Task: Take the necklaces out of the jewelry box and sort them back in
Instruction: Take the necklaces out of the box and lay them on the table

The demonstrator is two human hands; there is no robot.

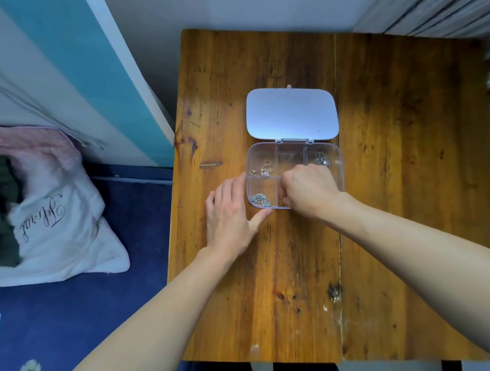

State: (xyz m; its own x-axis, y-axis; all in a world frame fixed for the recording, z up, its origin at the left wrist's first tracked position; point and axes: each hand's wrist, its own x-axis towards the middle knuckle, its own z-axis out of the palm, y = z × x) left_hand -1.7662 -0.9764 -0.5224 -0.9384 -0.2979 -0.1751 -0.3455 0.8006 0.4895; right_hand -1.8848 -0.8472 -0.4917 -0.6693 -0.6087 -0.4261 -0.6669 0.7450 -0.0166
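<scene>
The table (394, 193) is brown wood with a shiny coat, dark grain lines, scratches and some worn, chipped spots near the front edge. The jewelry box (339, 173) is clear, smooth plastic you can see through, and its open lid (291, 114) looks like smooth, pale plastic with a soft shine. Inside lie thin metal chains, a gold-colored necklace (263, 168) and two silver-colored ones (261, 199) (320, 158) that glint a little, while off to the side a pillow (65, 227) is soft, matt white cloth on a dark blue cloth cover (75, 312).
</scene>
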